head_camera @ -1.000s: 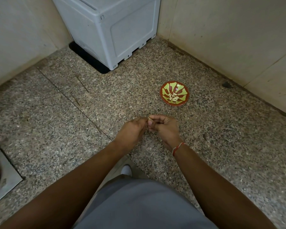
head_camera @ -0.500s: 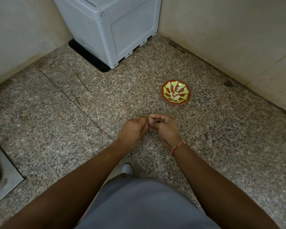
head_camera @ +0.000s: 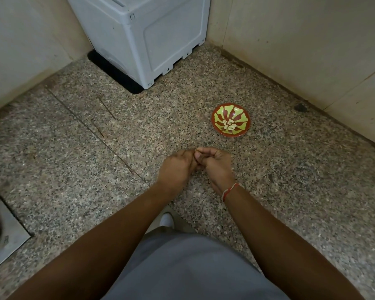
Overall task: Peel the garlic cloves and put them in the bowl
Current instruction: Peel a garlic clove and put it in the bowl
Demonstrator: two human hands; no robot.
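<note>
A small red bowl (head_camera: 217,118) with a green pattern stands on the speckled floor, up and right of my hands. Several pale peeled garlic cloves (head_camera: 229,124) lie at its centre. My left hand (head_camera: 178,167) and my right hand (head_camera: 215,164) meet fingertip to fingertip above the floor, both with curled fingers pinching a small garlic clove (head_camera: 196,150). Only a sliver of that clove shows at the top between the fingers; the rest is hidden. A red thread band circles my right wrist.
A grey plastic appliance (head_camera: 147,33) stands in the far corner on a black mat. Beige walls close the left, back and right sides. A metal floor drain plate (head_camera: 2,232) lies at the left edge. My grey-clad knee (head_camera: 182,269) fills the bottom centre.
My hands stay together on the clove with only slight finger movement. The view has drifted a little, so the bowl sits slightly further right in the frame.
</note>
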